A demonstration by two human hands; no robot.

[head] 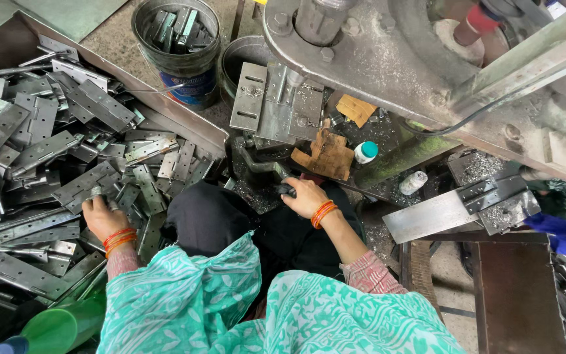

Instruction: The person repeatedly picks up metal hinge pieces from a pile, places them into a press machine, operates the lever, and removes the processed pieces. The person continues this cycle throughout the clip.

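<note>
We look down on our two hands at a metal press station. Our left hand (101, 215) reaches into the heap of grey steel hinges (47, 164) that fills the tray (185, 121) on the left, its fingers closed around one hinge (90, 195) at the near edge of the heap. An orange bangle sits on that wrist. Our right hand (304, 195), also with orange bangles, rests near the middle of the scene, its fingers curled on a small dark piece (285, 190) just below the press die (275, 105); we cannot tell exactly what that piece is.

The die plate stands far of the right hand, with a torn scrap of brown cardboard (327, 156) just to its right. Beside the cardboard stand a small white bottle with a teal cap (365, 152) and a small clear bottle (413, 182). Far and left of the die, a round bucket (177, 49) holds more hinges. To the right, a flat steel plate (427, 216) lies tilted near the press frame (388, 59). A green bottle (60, 326) lies at the near left.
</note>
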